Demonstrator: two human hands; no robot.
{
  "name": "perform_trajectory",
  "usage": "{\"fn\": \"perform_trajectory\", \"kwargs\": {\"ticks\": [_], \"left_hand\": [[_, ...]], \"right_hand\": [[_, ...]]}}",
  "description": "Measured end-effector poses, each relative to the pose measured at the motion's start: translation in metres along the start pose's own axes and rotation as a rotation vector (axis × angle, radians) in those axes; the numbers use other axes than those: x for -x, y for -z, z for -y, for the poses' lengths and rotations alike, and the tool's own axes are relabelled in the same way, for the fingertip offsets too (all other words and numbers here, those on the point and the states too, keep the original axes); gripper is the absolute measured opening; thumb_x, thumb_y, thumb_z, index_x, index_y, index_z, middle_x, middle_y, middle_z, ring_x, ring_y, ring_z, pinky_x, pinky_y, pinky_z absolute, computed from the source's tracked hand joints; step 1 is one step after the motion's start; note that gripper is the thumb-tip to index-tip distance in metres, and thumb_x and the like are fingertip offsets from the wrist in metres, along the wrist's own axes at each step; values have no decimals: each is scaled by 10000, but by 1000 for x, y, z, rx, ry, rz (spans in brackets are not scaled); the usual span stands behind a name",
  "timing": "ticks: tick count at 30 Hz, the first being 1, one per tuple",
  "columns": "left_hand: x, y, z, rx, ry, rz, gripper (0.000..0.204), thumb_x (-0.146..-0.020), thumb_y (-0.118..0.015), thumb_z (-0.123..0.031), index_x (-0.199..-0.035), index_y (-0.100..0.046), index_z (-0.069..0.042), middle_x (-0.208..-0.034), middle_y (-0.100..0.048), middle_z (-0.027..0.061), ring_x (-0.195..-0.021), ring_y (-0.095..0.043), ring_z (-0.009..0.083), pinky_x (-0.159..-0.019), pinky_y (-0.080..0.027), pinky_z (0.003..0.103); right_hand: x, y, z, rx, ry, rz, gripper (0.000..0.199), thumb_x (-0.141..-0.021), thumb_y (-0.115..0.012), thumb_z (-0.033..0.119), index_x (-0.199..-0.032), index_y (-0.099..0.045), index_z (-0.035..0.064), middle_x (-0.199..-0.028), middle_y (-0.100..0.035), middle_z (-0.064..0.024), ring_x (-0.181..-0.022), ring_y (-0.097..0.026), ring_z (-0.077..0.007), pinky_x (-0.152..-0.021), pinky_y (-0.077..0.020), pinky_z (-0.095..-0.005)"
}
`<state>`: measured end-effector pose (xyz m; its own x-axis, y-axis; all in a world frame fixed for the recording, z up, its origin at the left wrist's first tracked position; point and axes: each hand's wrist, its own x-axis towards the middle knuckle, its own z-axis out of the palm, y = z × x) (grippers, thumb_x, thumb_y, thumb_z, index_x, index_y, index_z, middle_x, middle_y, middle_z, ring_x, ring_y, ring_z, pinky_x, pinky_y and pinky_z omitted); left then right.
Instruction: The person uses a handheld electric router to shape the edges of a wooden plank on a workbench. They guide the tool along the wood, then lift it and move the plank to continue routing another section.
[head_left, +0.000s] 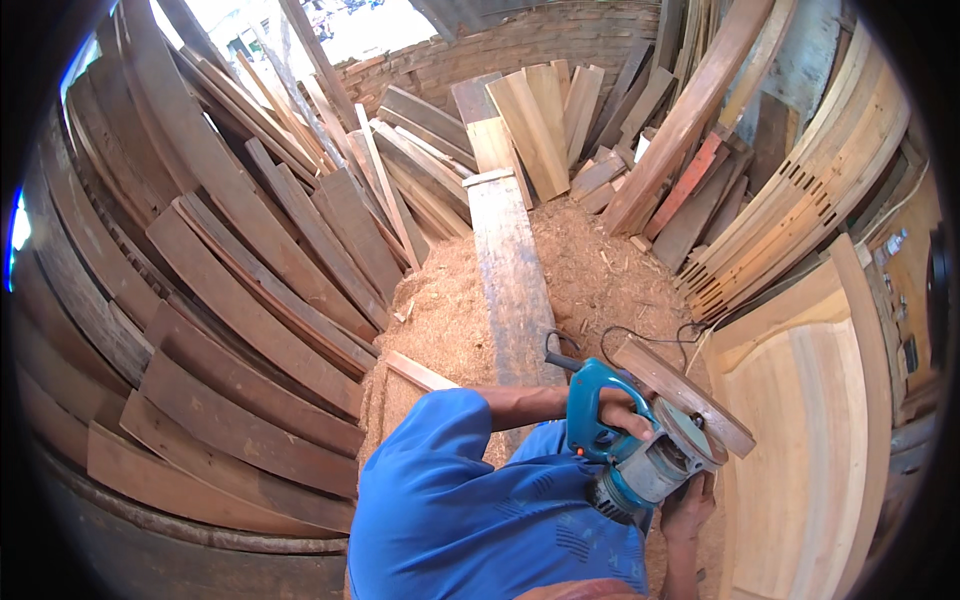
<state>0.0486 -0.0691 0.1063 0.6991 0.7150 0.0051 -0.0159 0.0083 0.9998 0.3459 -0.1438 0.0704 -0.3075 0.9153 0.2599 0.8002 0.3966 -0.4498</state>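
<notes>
A teal and grey router (632, 455) is tilted on its side in front of my body. Its D-shaped handle is in the grip of my left hand (627, 413), whose fingers wrap around it. Lower down, my right hand (686, 508) is closed at the edge of the router's round base, with its fingertips partly hidden. Along the base runs a narrow wooden board (690, 396); I cannot tell whether it is fixed there. A black cord (655, 338) curls over the sawdust behind the tool.
A long worn plank (508, 255) stretches away over heaped sawdust (440, 285). Stacked dark boards (250, 430) line the left side. Shorter boards (530, 130) lean at the back. To the right stand a pale wooden panel (800, 430) and slotted planks (800, 190).
</notes>
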Motion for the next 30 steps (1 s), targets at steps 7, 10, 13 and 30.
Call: {"fn": "perform_trajectory", "kwargs": {"ticks": [7,10,13,30], "left_hand": [[-6,-11,-8,-329,-19,72,612,-798,-770,-469,-1132,-652,31,-1017,-707,153,-932,-671,246,-798,-530,374],[-6,-17,-30,-166,-47,144,576,-824,-756,-455,-1130,-658,23,-1041,-709,146,-965,-667,235,-831,-528,371],[-6,-24,-22,-103,-17,180,547,-848,-740,-436,-1120,-653,31,-1054,-708,141,-992,-659,234,-863,-520,371],[13,10,-19,-225,104,-119,725,-770,-763,-559,-1091,-639,80,-977,-682,180,-973,-639,264,-840,-514,369]], "right_hand": [[-16,27,27,67,71,46,499,-792,-701,96,-1265,-558,33,-1239,-567,-218,-1024,-613,-393,-813,-518,-488],[-12,23,18,-195,-34,34,515,-775,-717,111,-1243,-530,5,-1163,-590,-189,-1063,-583,-389,-851,-483,-470],[-11,30,34,-363,-63,42,471,-807,-697,111,-1240,-542,7,-1176,-580,-185,-1073,-574,-374,-892,-465,-448],[-51,22,41,-301,-77,207,572,-666,-753,7,-1213,-584,19,-1067,-678,-218,-980,-645,-430,-842,-507,-461]]}}
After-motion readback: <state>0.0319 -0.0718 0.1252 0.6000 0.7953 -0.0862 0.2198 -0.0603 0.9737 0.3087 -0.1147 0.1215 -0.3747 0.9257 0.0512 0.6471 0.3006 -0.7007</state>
